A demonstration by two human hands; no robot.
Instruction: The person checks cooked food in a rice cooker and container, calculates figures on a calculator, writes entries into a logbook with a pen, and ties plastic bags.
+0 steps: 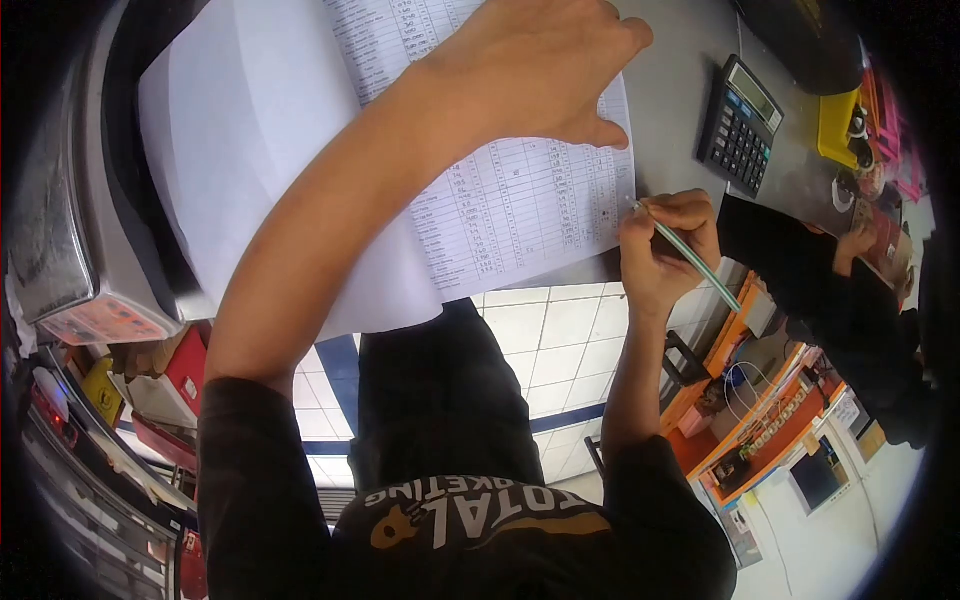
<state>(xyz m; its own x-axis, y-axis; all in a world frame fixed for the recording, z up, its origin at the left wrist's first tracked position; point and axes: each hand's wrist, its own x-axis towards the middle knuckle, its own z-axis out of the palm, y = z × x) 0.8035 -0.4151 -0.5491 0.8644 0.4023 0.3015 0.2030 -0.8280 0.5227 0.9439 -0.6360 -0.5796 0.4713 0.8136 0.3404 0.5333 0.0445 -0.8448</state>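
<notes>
Beside open ledger (520,230), right hand (668,245) grips striped pen (703,268); left hand (550,70), open, extends over ledger.

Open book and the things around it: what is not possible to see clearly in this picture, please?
All in the head view:
- Printed page: upper part cut off by the top edge, middle covered by the left hand and forearm.
- Handwritten figures: too small to read surely.
- Calculator: display digits too small to read.
- Pen: grip partly hidden by the right hand; tip contact too small to tell.
</notes>
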